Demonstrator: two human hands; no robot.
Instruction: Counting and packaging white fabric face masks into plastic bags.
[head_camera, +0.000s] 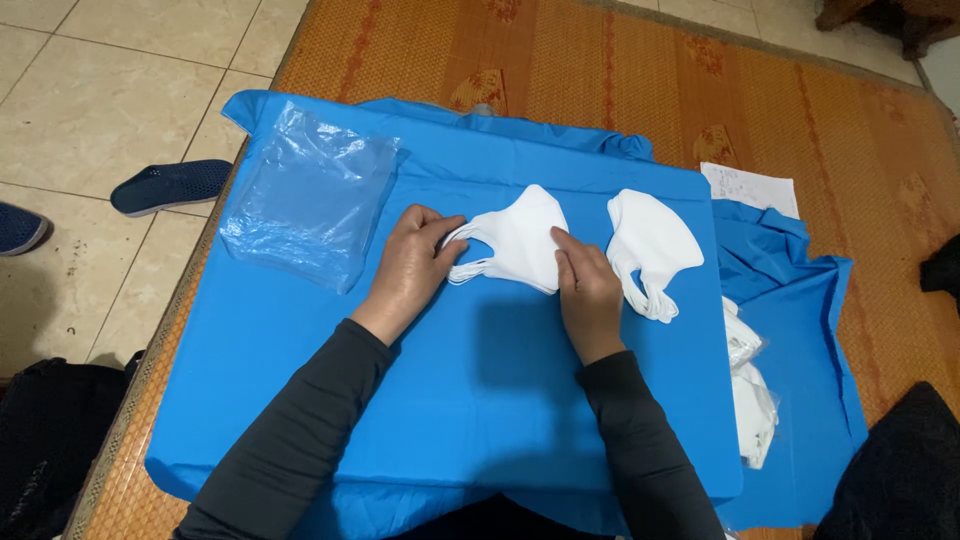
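1. Floor, far left: pale tiles with two dark blue slippers (170, 186) lying beyond the left edge of the woven mat (600, 70).
2. Blue cloth (460, 400): spread flat over a raised board that rests on the mat; it carries everything listed below.
3. Clear plastic bags (305, 200): a crumpled stack near the far left corner of the cloth, apart from both hands.
4. Left hand (410, 268): palm down, near the middle of the cloth; its fingers (445, 235) are narrowed in a pinch on the left end of the white mask (515, 245), at the ear loops (which bunch just under the fingertips).
5. White mask: a folded, cup-shaped piece lying on the cloth slightly beyond its centre, held between the two hands.
6. Right hand (588, 295): palm down, its fingers (568, 245) bent and pressed on the right lower edge of the same mask; both arms wear dark sleeves.
7. Second white mask (650, 245): lies just beside the right hand toward the right edge of the cloth, loops trailing toward the near side, touched by neither hand.
8. White paper sheet (750, 187): past the far right corner of the board.
9. Bagged white masks (752, 390): on the lower fold of cloth along the right edge.
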